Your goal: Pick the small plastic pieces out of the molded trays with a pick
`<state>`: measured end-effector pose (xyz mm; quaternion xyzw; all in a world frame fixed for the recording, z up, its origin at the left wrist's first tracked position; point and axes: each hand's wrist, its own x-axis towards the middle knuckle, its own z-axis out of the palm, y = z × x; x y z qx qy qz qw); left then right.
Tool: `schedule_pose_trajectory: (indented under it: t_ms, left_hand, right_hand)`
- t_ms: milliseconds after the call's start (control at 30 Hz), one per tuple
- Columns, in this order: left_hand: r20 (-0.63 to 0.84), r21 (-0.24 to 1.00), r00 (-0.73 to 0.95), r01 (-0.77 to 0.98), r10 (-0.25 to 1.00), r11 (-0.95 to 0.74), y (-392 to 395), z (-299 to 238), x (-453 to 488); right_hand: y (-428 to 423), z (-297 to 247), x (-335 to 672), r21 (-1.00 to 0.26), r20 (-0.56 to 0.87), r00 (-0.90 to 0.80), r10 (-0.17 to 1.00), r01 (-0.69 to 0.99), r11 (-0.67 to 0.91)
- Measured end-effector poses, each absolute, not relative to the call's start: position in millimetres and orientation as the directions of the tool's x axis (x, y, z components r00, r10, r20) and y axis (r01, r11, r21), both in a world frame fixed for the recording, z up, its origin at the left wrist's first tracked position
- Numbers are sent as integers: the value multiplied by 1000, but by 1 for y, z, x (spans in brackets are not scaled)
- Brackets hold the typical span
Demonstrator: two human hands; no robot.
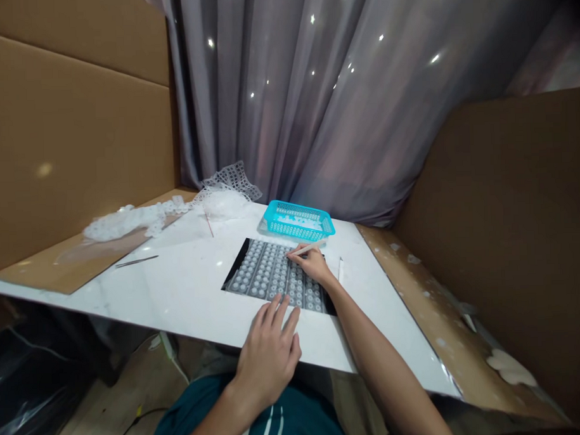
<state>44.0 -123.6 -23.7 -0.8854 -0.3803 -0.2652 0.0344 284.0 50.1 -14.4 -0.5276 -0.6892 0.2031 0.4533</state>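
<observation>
A black sheet with rows of round whitish pieces (261,269) lies on the white table. My right hand (313,264) is closed around a slim white pen-like tool (309,248), over the far right part of the sheet. Where its tip meets the pieces is too small to make out. My left hand (271,345) rests with fingers stretched out, fingertips at the sheet's near edge, holding nothing. Just behind the sheet stands a turquoise plastic basket (300,230) with small white pieces inside.
Tweezers (137,261) lie on the table (178,297) at the left. White perforated sheets (234,178) and clear plastic with white scraps (123,223) are heaped at the back left. A thin white stick (340,268) lies right of my hand. Cardboard walls (77,123) flank both sides.
</observation>
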Motion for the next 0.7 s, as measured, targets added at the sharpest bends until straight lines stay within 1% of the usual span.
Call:
schedule_pose_trajectory:
  t_ms: [100, 300, 433, 533, 600, 700]
  left_hand:
    - [494, 141, 571, 691, 655, -709, -123, -24, 44]
    - [501, 144, 566, 691, 654, -709, -124, -24, 44]
    - [503, 151, 558, 695, 660, -703, -124, -23, 44]
    - [501, 148, 560, 696, 660, -703, -125, -23, 45]
    - [501, 147, 562, 694, 658, -705, -124, -24, 45]
    - [503, 154, 560, 692, 658, -706, -124, -24, 45]
  right_hand:
    - [51, -15, 284, -757, 406, -52, 912, 540, 368]
    - [51, -19, 281, -711, 456, -49, 889, 581, 396]
    - [52, -19, 281, -717, 445, -26, 895, 588, 374]
    - [51, -18, 280, -716, 436, -40, 899, 590, 373]
    - [48, -16, 278, -687, 441, -68, 895, 617, 385]
    - [43, -12, 272, -562, 442, -121, 889, 735, 379]
